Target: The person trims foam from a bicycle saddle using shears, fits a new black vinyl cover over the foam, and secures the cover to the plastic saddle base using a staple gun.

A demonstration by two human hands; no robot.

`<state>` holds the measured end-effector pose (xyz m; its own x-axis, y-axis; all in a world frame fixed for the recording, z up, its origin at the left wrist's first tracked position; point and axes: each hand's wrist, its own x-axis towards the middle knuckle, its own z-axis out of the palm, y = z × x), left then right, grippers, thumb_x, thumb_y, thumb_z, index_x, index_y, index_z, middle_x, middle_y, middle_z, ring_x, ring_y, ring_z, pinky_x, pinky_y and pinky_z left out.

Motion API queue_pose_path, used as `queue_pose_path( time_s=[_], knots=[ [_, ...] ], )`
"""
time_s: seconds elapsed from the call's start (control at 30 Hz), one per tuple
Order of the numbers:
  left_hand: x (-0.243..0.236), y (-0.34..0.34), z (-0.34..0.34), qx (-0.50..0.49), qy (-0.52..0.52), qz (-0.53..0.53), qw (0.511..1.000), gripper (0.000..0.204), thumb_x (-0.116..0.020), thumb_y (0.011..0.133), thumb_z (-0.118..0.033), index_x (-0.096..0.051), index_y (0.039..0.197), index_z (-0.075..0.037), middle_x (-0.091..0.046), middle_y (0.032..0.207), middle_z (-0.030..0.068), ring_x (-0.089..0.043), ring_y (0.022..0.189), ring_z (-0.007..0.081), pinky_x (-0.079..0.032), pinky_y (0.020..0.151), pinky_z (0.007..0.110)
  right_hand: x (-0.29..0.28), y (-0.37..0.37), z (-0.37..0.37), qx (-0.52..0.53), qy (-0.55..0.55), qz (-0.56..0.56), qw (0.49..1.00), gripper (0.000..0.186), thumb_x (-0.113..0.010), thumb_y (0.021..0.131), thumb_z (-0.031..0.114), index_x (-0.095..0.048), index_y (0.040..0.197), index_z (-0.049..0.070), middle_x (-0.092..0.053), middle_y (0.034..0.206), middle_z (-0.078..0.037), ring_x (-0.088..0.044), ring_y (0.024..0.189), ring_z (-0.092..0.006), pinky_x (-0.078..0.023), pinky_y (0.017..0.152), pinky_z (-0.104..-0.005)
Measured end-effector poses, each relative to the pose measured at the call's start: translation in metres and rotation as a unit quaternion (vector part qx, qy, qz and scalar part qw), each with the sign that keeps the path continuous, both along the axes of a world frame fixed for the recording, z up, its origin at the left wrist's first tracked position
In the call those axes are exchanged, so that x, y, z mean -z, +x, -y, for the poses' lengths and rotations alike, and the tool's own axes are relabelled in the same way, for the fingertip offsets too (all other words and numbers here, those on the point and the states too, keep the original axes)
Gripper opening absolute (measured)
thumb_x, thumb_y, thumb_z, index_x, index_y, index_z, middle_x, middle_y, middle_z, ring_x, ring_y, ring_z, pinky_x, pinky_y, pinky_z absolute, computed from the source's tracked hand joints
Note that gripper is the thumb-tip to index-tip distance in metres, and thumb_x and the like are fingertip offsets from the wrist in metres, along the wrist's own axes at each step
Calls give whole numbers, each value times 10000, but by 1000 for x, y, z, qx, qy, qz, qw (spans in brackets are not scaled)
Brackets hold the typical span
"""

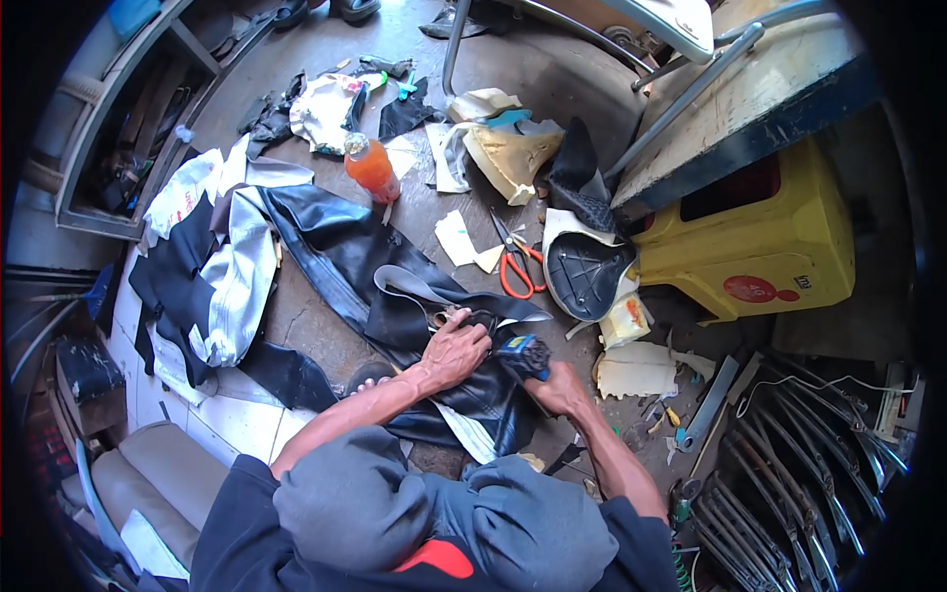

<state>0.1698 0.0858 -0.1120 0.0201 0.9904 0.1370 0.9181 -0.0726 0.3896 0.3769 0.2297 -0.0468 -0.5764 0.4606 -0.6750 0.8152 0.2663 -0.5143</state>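
A large piece of black vinyl (pixel 340 237) with a pale underside lies bunched on the floor before my knees. My left hand (pixel 459 350) presses down on its folded middle, fingers bent and close together over the material. To the right, my right hand (pixel 560 391) is wrapped round a blocky black tool (pixel 522 355) with blue and yellow parts. The tool's head is against or just over the vinyl, close to my left fingers; its exact kind is unclear. What lies beneath my left fingertips is mostly hidden.
Orange-handled scissors (pixel 517 270) lie beyond my hands, near a black seat base (pixel 589 271). An orange drink bottle (pixel 372 170) stands farther off, among vinyl and foam scraps (pixel 513 153). At right are a yellow plastic stool (pixel 760 242) on its side and several metal frames (pixel 789 464).
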Motion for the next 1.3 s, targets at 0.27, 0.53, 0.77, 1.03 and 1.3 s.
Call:
queue_pose_path(
  time_s=[0.27, 0.53, 0.77, 1.03, 1.3],
  knots=[
    [6, -8, 13, 64, 1, -53, 997, 291, -620, 850, -202, -681, 1132, -243, -546, 918, 18, -622, 919, 159, -236, 1187, 469, -13, 28, -4, 39, 37, -4, 999, 372, -691, 741, 289, -711, 937, -27, -698, 794, -252, -709, 781, -390, -535, 740, -466],
    [5, -6, 11, 70, -13, -45, 996, 236, -651, 829, -230, -722, 1052, -198, -555, 902, 21, -610, 932, 169, -280, 1177, 463, -14, -1, -5, -120, 74, -15, 990, 390, -698, 759, 294, -687, 1100, 104, -692, 836, -265, -674, 797, -462, -536, 738, -526],
    [5, -8, 10, 65, -20, -28, 997, 256, -671, 808, -237, -721, 1053, -181, -574, 953, 20, -615, 952, 168, -272, 1189, 453, 1, -11, -22, -216, 100, -33, 971, 432, -700, 780, 302, -642, 1188, 174, -693, 810, -243, -672, 795, -458, -542, 750, -548],
    [14, -8, 16, 44, 37, -3, 998, 192, -632, 825, -231, -713, 972, -139, -551, 893, 14, -602, 937, 159, -253, 1202, 436, -11, -39, -27, -315, 106, 13, 943, 401, -700, 797, 317, -641, 1154, 145, -695, 779, -228, -680, 772, -438, -539, 729, -545],
    [14, -3, 18, 47, 39, -1, 998, 151, -618, 835, -226, -697, 933, -142, -551, 880, 13, -602, 971, 157, -267, 1193, 431, -14, -43, -23, -358, 142, 53, 921, 335, -710, 790, 283, -641, 1070, 113, -701, 769, -214, -701, 757, -405, -554, 720, -519]
  ],
)
